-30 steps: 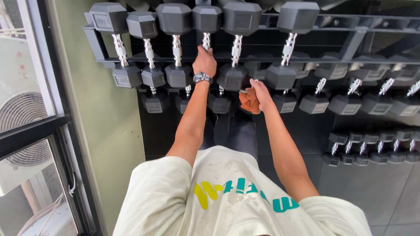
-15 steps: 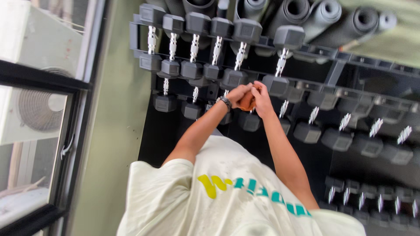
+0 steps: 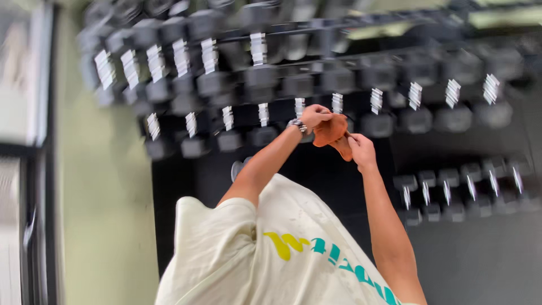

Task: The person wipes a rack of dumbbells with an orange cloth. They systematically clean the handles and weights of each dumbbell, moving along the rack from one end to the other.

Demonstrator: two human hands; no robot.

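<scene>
Motion blur smears the whole view, so the window frame at the far left is only a dark streak and the green wall beside it shows no detail. The dumbbell rack fills the top, its black hexagonal weights and silvery handles softened to blocks, and the upper tier is cut off by the frame edge; a lower row of small dumbbells at the right is equally fuzzy. The pale T-shirt with yellow and teal lettering hides the person's body and is cut off at the bottom. In front of the rack's middle tier, held up in the air between the two hands, is an orange-brown cloth, crumpled and soft-looking, folded into a loose wedge. The left hand, with a wristwatch on its wrist, is curled over the cloth's upper left edge, gripping it. The right hand pinches the cloth's lower right corner, fingers closed; single fingers cannot be told apart.
</scene>
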